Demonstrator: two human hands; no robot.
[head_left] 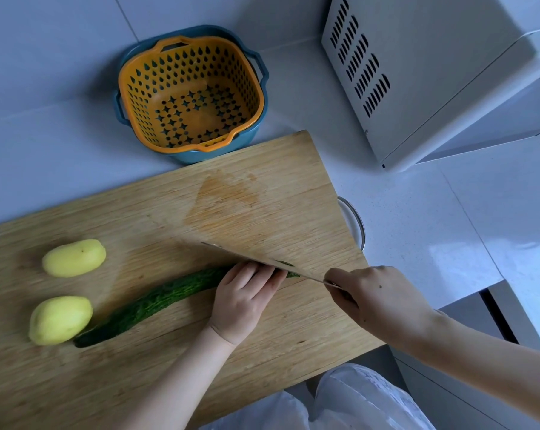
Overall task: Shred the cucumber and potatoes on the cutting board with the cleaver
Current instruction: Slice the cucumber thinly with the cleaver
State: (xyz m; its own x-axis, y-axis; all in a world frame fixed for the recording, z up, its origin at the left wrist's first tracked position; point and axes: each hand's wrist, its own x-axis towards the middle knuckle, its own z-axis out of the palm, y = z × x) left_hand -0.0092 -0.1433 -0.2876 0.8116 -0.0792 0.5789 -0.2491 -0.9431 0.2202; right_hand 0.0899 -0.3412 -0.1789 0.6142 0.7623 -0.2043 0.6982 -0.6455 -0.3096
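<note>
Both hands are working: left hand (247, 301) curling over the long bumpy dark-green cucumber (157, 302), right hand (377, 302) gripping the steel cleaver (250, 258) beside it; keeping knuckles leading the blade seems wise.

Cleaver (247, 257): handle hidden inside right hand (377, 299).
Cucumber (157, 301): stretch near its right end covered by left hand (243, 299).
Board (262, 197): cut off at left and bottom edges.
Round rim (354, 221): mostly under board; kind unclear.
Appliance (417, 72): cut off top and right.
</note>
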